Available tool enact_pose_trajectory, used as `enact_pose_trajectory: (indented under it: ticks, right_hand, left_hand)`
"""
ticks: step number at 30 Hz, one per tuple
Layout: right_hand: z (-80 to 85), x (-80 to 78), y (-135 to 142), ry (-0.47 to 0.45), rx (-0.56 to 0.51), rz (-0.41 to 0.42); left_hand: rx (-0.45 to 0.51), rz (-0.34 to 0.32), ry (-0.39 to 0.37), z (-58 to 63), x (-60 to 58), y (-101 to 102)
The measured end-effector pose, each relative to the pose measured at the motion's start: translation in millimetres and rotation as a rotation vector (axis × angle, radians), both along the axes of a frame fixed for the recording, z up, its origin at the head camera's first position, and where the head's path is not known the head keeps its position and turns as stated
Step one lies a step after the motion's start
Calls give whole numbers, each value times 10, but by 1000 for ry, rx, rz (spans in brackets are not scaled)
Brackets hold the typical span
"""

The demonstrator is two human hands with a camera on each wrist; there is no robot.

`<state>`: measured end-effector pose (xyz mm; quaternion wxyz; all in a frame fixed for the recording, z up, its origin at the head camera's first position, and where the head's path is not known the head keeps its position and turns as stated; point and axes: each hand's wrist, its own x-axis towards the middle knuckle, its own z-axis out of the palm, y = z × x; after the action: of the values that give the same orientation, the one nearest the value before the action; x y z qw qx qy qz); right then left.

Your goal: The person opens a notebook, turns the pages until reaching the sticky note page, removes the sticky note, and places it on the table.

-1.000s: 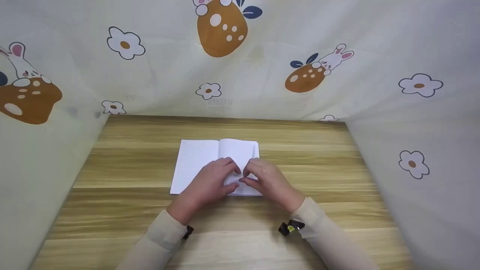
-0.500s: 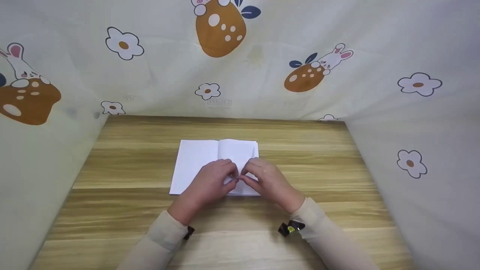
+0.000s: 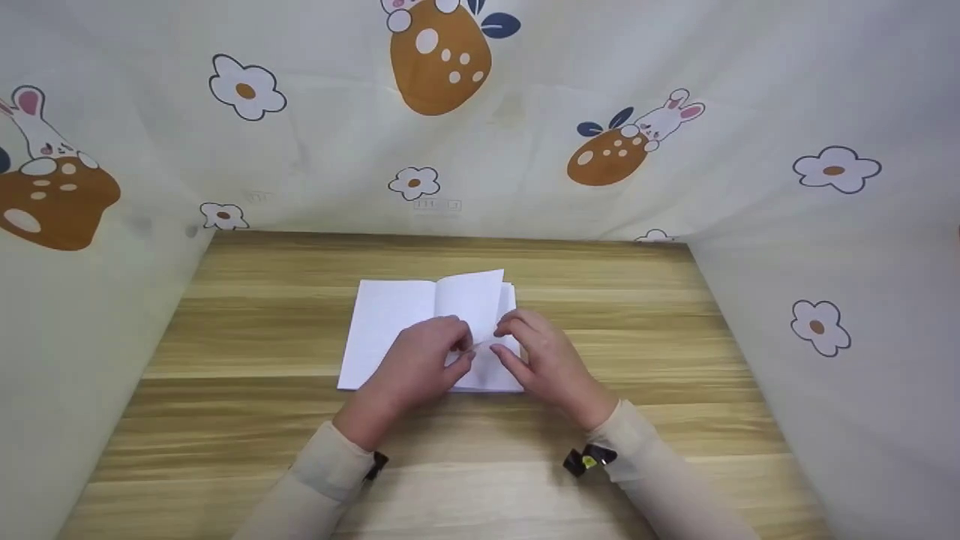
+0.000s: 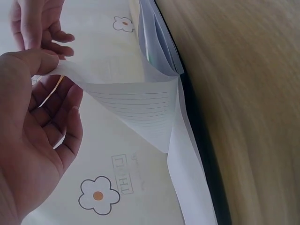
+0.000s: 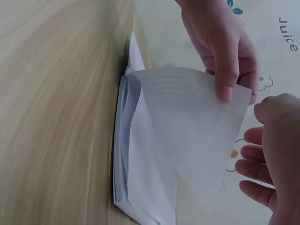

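An open notebook (image 3: 386,319) with white pages lies on the table in the head view. One lined page (image 5: 187,108) stands lifted from its right half. The left hand (image 3: 416,360) pinches that page near its edge between thumb and fingers, as the left wrist view shows with the page (image 4: 136,101) stretched from the hand (image 4: 28,122) to the spine. Beside it, the right hand (image 3: 551,360) has its fingers and thumb spread apart. In the right wrist view the right hand (image 5: 281,145) is close to the page's corner, holding nothing.
The wood-grain table (image 3: 285,450) runs beneath both forearms. Light curtains (image 3: 322,150) printed with flowers, rabbits and orange fruit enclose the table at the back and sides. Each sleeve has a dark strap-like device (image 3: 589,459) at the wrist.
The right hand has parted from the left, its thumb and fingers now separated and moved slightly right. The page has risen and swung left, its upper corner lifting clear.
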<state>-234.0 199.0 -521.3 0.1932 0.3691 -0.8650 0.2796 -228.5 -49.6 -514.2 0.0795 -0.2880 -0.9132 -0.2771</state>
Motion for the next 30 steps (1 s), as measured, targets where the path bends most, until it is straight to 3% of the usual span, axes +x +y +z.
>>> enact_pose_trajectory:
  ticks: [11,22,30]
  right_hand:
    - [-125,-31,96,-212,160,-159]
    - [-323,-48,126,-352,323,-235]
    - [-416,-79,135,-399,337,-250]
  left_hand:
    - [-6,24,14,62,8,-48]
    - [18,24,59,144,12,-161]
    - [20,45,33,216,33,-279]
